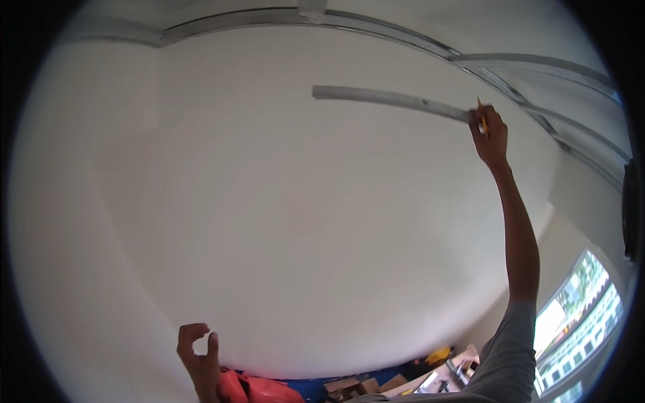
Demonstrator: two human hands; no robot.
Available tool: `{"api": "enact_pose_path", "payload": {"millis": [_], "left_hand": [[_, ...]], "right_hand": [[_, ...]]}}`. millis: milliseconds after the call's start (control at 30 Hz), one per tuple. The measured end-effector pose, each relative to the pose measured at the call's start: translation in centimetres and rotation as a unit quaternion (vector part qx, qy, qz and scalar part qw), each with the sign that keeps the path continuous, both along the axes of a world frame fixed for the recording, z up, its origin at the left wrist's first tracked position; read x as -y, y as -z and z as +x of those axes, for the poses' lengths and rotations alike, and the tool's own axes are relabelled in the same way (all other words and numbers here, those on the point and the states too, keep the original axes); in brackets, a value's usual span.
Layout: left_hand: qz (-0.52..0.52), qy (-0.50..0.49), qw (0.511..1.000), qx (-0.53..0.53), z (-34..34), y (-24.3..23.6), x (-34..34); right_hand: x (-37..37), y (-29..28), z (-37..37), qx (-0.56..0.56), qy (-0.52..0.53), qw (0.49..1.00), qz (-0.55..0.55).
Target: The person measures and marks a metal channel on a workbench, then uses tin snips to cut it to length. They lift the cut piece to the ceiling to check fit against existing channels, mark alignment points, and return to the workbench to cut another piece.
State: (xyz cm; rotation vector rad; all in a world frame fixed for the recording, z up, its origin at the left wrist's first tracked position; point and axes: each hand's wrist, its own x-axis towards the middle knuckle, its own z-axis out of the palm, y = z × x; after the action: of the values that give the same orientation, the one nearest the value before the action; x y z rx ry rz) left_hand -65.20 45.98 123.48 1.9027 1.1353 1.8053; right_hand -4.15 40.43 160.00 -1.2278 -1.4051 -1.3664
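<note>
Holding a pencil [482, 121] up against the white wall [302, 221], I have the fingers of my right hand [490, 138] pinched shut around its yellow shaft, tip pointing upward. The pencil sits high on the wall toward my right, right at the near end of a long grey metal strip [390, 98] that lies flat against the wall and runs off to my left from my knuckles. My hand touches or covers that end of the strip; I cannot tell whether the pencil tip itself meets the wall. My right arm stretches up from the lower right, bare to above the elbow, with a grey sleeve [500, 356] at the shoulder.

My left hand [198, 356] is low in the view, well apart from the pencil and strip, holding nothing. Its fingers are curled, thumb and forefinger bent toward each other with a gap between them, close to the wall but I cannot tell if they touch it.

Above the strip, grey metal channels [376, 25] run along the top of the wall and across the ceiling to the right. Below my left hand lies something red [252, 388], and further right a clutter of boxes and tools [410, 379] on the floor. A bright window [578, 316] shows at the lower right.
</note>
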Motion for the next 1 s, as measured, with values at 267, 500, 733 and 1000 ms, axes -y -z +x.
{"api": "enact_pose_path", "payload": {"millis": [267,500,733,1000], "left_hand": [[-0.072,0.523,0.848,0.045,14.1,-11.5,-6.0],[-0.108,0.619,0.768,0.128,32.3,-26.4,-6.7],[0.011,0.636,0.715,0.292,39.9,-32.0,-5.7],[0.042,0.601,0.713,0.36,42.0,-32.3,-5.5]], "right_hand": [[0.9,1.6,-2.1,0.004,-0.016,1.0,-0.011],[0.3,1.8,-2.4,-0.016,-0.068,0.997,0.014],[0.3,1.3,-0.6,0.006,-0.085,0.995,0.046],[1.8,0.7,-1.7,0.069,-0.019,0.997,0.017]]}}
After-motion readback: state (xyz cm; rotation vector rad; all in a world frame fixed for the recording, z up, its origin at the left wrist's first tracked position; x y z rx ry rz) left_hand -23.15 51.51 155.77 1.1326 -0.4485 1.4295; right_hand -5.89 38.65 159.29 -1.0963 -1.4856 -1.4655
